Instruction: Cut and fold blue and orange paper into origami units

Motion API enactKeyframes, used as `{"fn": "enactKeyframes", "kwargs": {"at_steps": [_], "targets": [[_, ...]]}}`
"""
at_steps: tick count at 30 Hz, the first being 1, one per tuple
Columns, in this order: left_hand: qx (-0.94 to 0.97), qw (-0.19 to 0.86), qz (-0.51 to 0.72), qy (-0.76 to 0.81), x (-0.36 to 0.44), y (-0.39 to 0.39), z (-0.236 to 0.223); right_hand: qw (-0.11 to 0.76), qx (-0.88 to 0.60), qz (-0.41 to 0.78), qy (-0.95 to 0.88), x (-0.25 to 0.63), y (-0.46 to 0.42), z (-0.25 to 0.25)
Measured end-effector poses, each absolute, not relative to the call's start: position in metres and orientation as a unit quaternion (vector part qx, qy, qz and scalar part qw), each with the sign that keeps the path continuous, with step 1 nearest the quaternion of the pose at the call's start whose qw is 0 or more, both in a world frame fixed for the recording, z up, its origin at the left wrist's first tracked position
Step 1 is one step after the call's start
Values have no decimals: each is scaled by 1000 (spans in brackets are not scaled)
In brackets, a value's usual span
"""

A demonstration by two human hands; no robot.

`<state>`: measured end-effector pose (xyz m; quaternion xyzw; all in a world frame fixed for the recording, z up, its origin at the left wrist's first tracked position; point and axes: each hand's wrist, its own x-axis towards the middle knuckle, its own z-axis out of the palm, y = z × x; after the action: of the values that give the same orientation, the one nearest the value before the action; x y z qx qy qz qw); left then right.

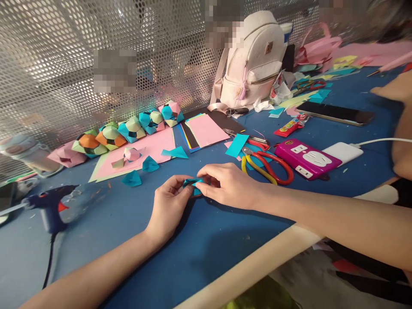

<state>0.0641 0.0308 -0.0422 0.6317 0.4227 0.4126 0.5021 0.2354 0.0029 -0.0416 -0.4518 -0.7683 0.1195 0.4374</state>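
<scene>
Between my two hands, just above the blue table [128, 227], is a small piece of blue paper [197, 189], partly hidden by my fingers. My left hand [169, 204] pinches its left side, while thumb and fingers of my right hand [227, 184] close on its right side. Folded blue paper pieces [150, 164] lie beyond my left hand. A small pink and white paper ball [131, 154] rests on pink sheets behind them. Scissors [268, 165] with red and yellow handles lie behind my right hand, beside a flat blue paper rectangle [237, 145].
A dark blue glue gun [48, 206] stands at left, its cord running forward. Several folded paper balls [130, 128] line the metal mesh. A purple power strip [307, 159], a phone [336, 113] and a backpack [254, 64] are to the right. Another person's arm [397, 90] reaches in at right.
</scene>
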Motion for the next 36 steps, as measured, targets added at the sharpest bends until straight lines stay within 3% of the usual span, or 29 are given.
{"fn": "enactKeyframes", "kwargs": {"at_steps": [8,24,31,36], "targets": [[593,549,406,426,68,30,-40,404,-487,112,-767,231,6,-46],[616,561,379,403,64,28,-40,423,-525,171,-719,235,7,-41],[699,411,371,452,63,24,-34,425,-513,174,-725,237,8,-41],[712,376,375,458,63,25,-32,423,-509,178,-728,236,7,-40]]}}
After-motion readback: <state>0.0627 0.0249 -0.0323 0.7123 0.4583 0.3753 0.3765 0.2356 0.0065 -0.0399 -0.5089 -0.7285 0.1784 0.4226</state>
